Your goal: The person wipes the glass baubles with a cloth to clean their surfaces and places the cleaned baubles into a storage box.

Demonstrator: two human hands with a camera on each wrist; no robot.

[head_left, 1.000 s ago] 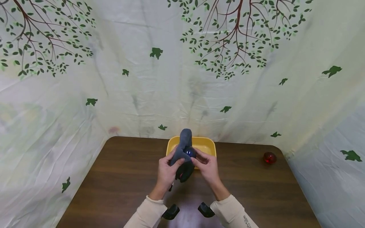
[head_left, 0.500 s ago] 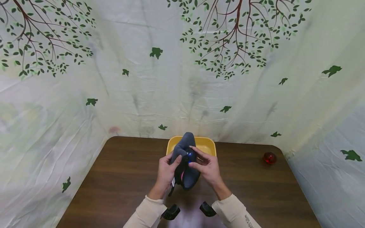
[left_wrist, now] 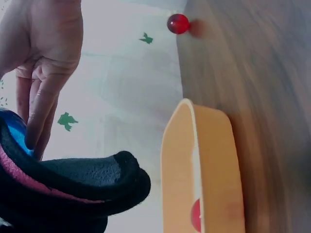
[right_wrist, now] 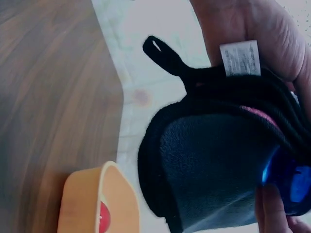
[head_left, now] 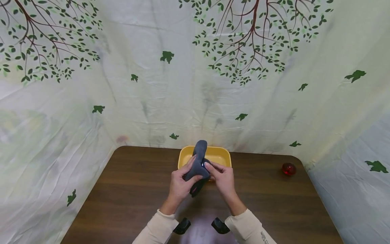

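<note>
The brown wood-grained bench (head_left: 137, 189), its far corners rounded, is enclosed behind and at both sides by a pale, creased sheet (head_left: 182, 95) printed with leafy branches and scattered green shapes. At the bench's far edge a yellow tub (head_left: 221, 155) is set, with a red ball (right_wrist: 104, 219) contained in it; a second red ball (head_left: 288, 169) is placed near the far right corner. Above the bench, the dark cloth (head_left: 194, 170) is gripped by the left hand (head_left: 179, 183), and the blue ball (right_wrist: 295, 188) is pinched against it by the right hand (head_left: 223, 179).
</note>
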